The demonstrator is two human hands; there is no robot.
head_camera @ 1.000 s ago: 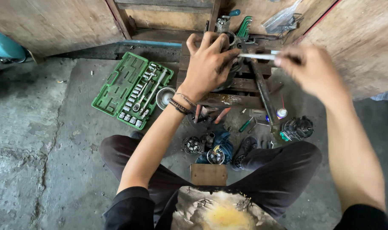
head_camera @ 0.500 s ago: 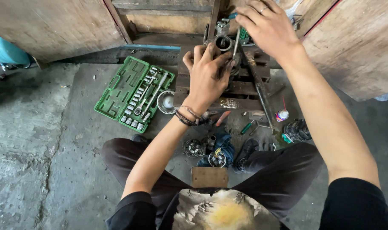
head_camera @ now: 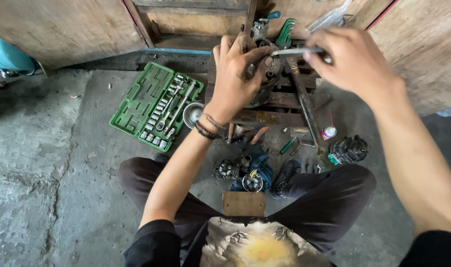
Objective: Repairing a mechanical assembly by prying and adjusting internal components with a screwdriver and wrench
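The left hand [head_camera: 238,74] is sitting at upper centre of the frame, fingers curled down over a dark round metal part [head_camera: 265,86] that is resting on a rusty metal stand [head_camera: 285,106]. The right hand [head_camera: 356,62], at upper right, is closing its fingers around the handle of a slim metal wrench [head_camera: 292,51], which is lying level with its far end reaching the top of the part beside the left fingertips. An open green socket set case [head_camera: 156,106] is lying on the concrete floor at centre left. A small spray can [head_camera: 328,132] and a black motor-like unit [head_camera: 349,149] are sitting lower right of the stand.
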